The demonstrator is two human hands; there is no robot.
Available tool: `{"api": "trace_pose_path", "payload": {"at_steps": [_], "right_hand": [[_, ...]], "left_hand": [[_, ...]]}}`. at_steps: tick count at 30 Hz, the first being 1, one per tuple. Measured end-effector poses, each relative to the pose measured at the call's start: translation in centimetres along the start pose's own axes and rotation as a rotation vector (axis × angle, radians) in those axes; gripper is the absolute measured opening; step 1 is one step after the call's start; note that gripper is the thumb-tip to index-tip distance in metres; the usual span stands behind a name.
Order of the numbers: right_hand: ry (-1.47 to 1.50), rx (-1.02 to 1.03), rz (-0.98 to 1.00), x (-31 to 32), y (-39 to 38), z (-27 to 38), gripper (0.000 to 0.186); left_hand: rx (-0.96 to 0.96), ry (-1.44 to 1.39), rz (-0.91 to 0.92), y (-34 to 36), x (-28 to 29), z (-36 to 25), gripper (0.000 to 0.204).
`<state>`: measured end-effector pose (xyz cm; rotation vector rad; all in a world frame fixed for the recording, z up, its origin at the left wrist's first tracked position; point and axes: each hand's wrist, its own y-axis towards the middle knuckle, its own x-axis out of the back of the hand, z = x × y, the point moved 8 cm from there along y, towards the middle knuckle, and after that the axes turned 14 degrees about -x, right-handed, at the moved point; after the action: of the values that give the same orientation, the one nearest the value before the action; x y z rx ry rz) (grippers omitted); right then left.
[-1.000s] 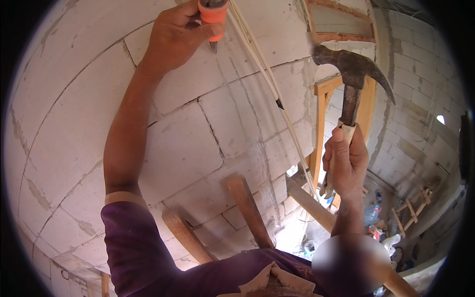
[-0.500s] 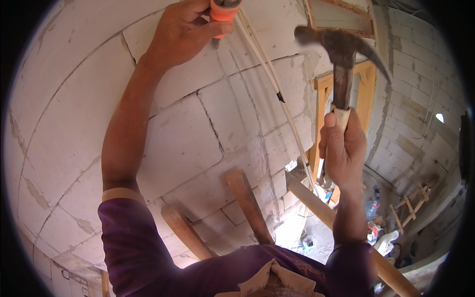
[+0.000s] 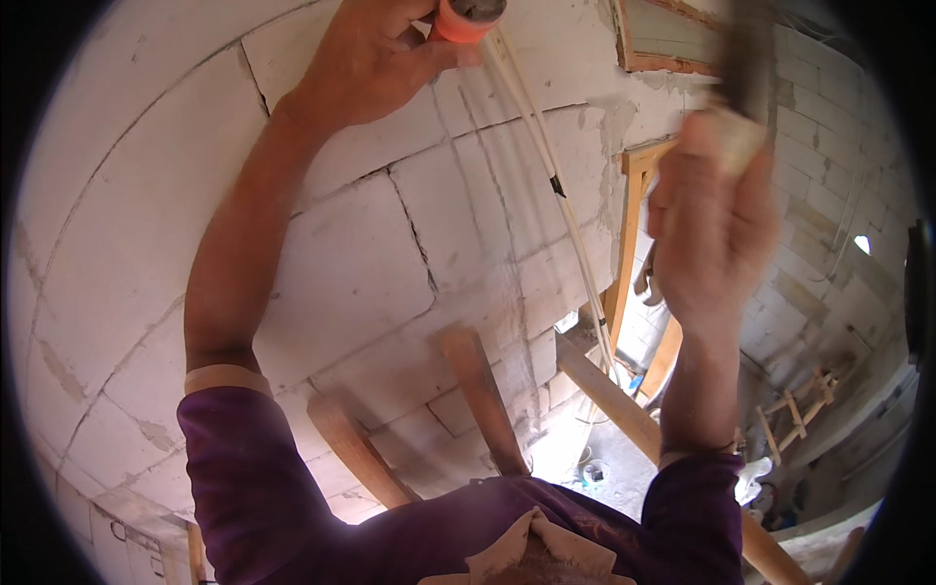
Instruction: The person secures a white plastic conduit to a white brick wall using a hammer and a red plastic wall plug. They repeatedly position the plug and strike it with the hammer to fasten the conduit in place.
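While the right hand (image 3: 717, 224), right of the cables (image 3: 533, 123), wraps tight round the blurred hammer (image 3: 743, 78), likely for control, the left hand (image 3: 375, 73), left of them, curls round the chisel (image 3: 478, 9) at their visible top, its orange guard (image 3: 464, 27) probably shielding fingers; wall (image 3: 361, 253) behind cables.

My left hand (image 3: 375, 66), my right hand (image 3: 717, 229): two hands. Tools I hold: one hammer (image 3: 745, 73), one orange-collared tool (image 3: 468, 21); two. Timbers (image 3: 483, 400) between my left arm (image 3: 234, 249) and pale cables (image 3: 532, 117): two. Black bands (image 3: 557, 185) on cables: two. Buckets (image 3: 592, 474): one.
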<state>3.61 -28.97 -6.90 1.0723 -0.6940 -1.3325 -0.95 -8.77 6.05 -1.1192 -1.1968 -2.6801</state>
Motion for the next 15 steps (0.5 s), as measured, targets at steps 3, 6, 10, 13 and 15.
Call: {"api": "trace_pose_path", "payload": {"at_steps": [3,6,10,13,15], "right_hand": [[-0.087,0.041,0.023,-0.5,-0.3,-0.4,0.018],[-0.304,-0.019,0.134,-1.9,-0.4,-1.3,0.017],[0.213,0.048,-0.030,0.0,0.6,0.0,0.020],[-0.325,-0.112,0.145,-2.0,-0.3,-3.3,0.021],[-0.200,-0.169,0.153,-1.0,0.2,-2.8,0.031]], "left_hand": [[0.054,-0.089,0.025,0.1,-0.7,1.6,0.018],[0.027,-0.055,0.062,-0.2,-0.6,1.1,0.020],[0.062,0.096,0.076,1.1,-0.8,-0.4,0.023],[0.091,0.021,0.071,0.3,-1.3,0.6,0.023],[0.126,-0.105,0.054,0.2,-1.1,1.4,0.023]]}}
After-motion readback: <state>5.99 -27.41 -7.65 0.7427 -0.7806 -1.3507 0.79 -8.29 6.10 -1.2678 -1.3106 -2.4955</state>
